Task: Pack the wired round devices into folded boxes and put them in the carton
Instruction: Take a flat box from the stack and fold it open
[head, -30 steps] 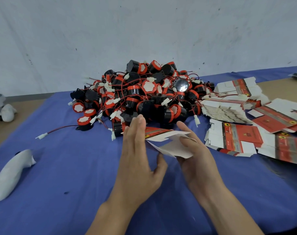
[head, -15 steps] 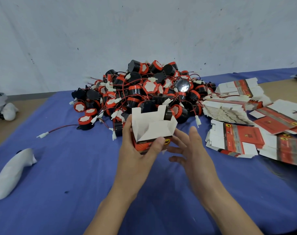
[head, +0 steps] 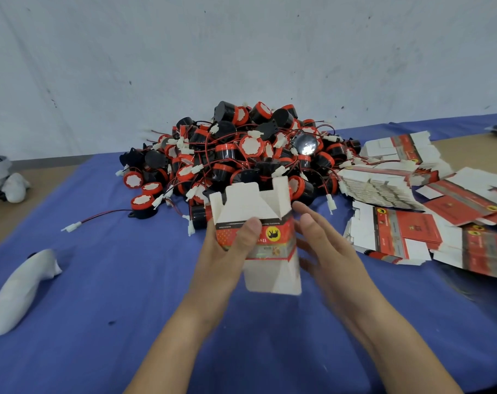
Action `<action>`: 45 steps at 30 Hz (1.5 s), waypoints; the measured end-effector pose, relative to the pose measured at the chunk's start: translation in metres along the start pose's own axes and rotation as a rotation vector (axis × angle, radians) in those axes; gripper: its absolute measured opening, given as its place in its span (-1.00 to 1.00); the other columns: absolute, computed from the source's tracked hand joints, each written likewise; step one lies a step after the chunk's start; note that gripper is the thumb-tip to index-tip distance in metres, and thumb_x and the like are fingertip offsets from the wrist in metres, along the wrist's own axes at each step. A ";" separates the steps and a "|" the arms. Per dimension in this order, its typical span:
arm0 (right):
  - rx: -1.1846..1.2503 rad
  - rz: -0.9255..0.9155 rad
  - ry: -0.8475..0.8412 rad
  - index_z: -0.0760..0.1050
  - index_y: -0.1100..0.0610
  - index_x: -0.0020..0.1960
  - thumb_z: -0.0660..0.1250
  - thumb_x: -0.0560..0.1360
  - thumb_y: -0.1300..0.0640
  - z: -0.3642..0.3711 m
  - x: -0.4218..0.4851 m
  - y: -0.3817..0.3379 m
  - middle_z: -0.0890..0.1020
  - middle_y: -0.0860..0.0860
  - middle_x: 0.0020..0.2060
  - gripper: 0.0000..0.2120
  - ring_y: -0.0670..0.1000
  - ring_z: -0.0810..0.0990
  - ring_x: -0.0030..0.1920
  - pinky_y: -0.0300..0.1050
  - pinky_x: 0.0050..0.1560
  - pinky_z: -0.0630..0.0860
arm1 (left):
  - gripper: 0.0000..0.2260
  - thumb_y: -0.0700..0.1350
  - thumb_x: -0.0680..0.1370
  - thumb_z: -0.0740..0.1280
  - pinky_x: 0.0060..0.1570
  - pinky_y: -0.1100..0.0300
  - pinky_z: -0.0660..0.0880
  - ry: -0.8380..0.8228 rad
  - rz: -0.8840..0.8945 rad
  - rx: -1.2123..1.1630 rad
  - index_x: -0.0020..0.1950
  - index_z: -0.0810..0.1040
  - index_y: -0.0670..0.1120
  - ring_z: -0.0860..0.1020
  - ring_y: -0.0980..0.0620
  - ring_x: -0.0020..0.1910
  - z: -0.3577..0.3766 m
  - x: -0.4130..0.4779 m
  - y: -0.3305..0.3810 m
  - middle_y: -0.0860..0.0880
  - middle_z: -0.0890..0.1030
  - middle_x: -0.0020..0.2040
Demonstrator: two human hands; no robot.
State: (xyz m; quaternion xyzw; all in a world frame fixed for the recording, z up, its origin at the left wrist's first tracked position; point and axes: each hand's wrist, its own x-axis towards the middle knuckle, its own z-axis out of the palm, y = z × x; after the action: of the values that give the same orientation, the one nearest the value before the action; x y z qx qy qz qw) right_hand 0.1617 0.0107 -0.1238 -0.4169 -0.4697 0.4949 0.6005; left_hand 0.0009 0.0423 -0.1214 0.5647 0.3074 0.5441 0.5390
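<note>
My left hand [head: 227,251] grips a red and white box [head: 265,243], thumb across its printed front. The box is opened into a tube, with its flaps sticking out at the far end and the near end. My right hand [head: 324,245] is right beside the box, fingers spread and relaxed, holding nothing; whether its fingertips touch the box's right side I cannot tell. Behind the box lies a big pile of black and red round devices [head: 241,155] with red wires and white plugs. One device [head: 142,204] lies apart at the pile's left edge.
Stacks of flat unfolded boxes [head: 400,234] cover the right side of the blue cloth [head: 105,280]. A white oblong object [head: 20,288] lies at the left. A pale wall rises behind the pile. No carton is in view.
The flat blank held by both hands has been opened into a tube. My left hand now grips it alone and has drawn it nearer; my right hand has come off it.
</note>
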 end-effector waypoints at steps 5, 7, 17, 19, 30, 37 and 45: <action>0.201 0.095 -0.280 0.73 -0.20 -0.02 0.60 0.09 -0.42 0.009 -0.008 -0.005 0.75 -0.05 0.01 -0.47 -0.06 0.73 0.01 -0.23 -0.08 0.63 | -0.61 0.26 0.48 0.36 0.14 0.14 0.57 -0.241 -0.170 -0.010 0.26 0.60 0.16 0.62 -0.01 0.24 0.002 -0.007 0.001 -0.01 0.66 0.24; 0.220 0.063 -0.248 0.72 -0.20 -0.01 0.61 0.10 -0.38 0.011 -0.010 -0.003 0.75 -0.03 0.01 -0.49 -0.05 0.74 0.00 -0.25 -0.09 0.62 | -0.60 0.40 0.44 0.34 0.14 0.19 0.57 -0.202 -0.125 0.100 0.18 0.61 0.27 0.62 0.07 0.20 0.001 -0.008 0.002 0.07 0.68 0.18; -0.142 -0.198 0.061 0.29 -0.32 0.48 0.32 0.35 -0.50 0.027 -0.009 0.020 0.59 -0.16 0.28 -0.26 -0.12 0.63 0.21 -0.10 0.07 0.66 | -0.32 0.32 0.45 0.28 0.17 0.36 0.51 -0.128 -0.009 0.163 0.53 0.27 0.15 0.55 0.24 0.27 0.012 -0.016 -0.002 0.23 0.57 0.30; -0.222 -0.210 0.051 0.17 -0.33 0.55 0.17 0.39 -0.57 0.029 -0.010 0.027 0.43 -0.17 0.42 -0.21 -0.14 0.51 0.36 -0.03 0.28 0.58 | -0.41 0.31 0.47 0.28 0.05 0.34 0.56 -0.115 -0.002 0.167 0.47 0.36 0.15 0.61 0.19 0.20 0.019 -0.019 -0.001 0.17 0.63 0.24; -0.437 -0.433 0.103 0.07 -0.38 0.53 0.00 0.58 -0.45 0.036 -0.015 0.030 0.23 -0.26 0.55 -0.45 -0.08 0.30 0.54 0.05 0.44 0.42 | -0.57 0.43 0.51 0.18 -0.14 0.40 0.56 -0.013 0.044 0.097 0.22 0.58 0.25 0.67 0.18 0.03 0.020 -0.021 -0.003 0.15 0.71 0.06; -0.511 -0.551 0.131 0.26 -0.21 0.53 0.00 0.68 -0.29 0.036 -0.012 0.033 0.33 -0.26 0.51 -0.54 -0.10 0.30 0.54 0.09 0.44 0.39 | -0.52 0.58 0.39 0.07 -0.08 0.40 0.55 -0.021 0.053 0.087 0.12 0.57 0.45 0.65 0.22 0.08 0.020 -0.024 -0.002 0.25 0.68 0.10; -0.587 -0.588 0.188 0.44 -0.17 0.18 -0.05 0.68 -0.30 0.034 -0.015 0.029 0.46 -0.27 0.28 -0.64 -0.02 0.48 0.36 0.05 0.22 0.53 | -0.55 0.49 0.44 0.09 0.00 0.22 0.61 0.007 0.038 0.063 0.17 0.57 0.37 0.65 0.09 0.13 0.022 -0.026 -0.007 0.11 0.68 0.14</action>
State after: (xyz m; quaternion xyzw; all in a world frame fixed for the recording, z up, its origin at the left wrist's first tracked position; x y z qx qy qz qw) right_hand 0.1215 0.0016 -0.1465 -0.4618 -0.6328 0.1077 0.6121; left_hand 0.0175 0.0134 -0.1312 0.5854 0.3155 0.5462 0.5093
